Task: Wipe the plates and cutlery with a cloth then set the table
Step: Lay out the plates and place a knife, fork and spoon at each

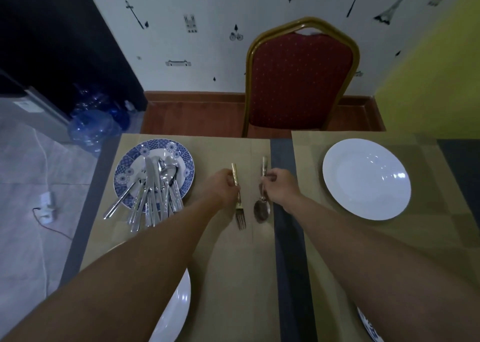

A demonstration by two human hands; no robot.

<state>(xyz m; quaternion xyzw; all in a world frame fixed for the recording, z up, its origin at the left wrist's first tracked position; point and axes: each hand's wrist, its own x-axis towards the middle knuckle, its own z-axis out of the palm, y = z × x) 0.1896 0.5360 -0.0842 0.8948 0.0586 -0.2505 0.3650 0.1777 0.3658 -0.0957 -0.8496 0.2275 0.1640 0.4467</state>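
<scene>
- A person's left hand closes around the gold handle of a fork, tines pointing back toward the person, over a tan placemat on the worktop.
- The right hand grips a spoon by its handle, bowl end nearest the camera; fork and spoon sit side by side, near each other but apart.
- Whether the tips of the two pieces touch the mat or hang just above it cannot be told from this angle.
- To the left, a blue-patterned plate carries a heap of silver cutlery, several handles overhanging the near rim onto the mat.
- A plain white plate lies on a second placemat to the right, well apart from both hands.
- Another white plate shows partly beneath the left forearm at the near edge, and a sliver of a blue-rimmed plate peeks out under the right forearm.
- A red upholstered chair with a gold frame stands at the far side of the worktop, against a patterned wall.
- Blue plastic bottles are on the floor at far left.
</scene>
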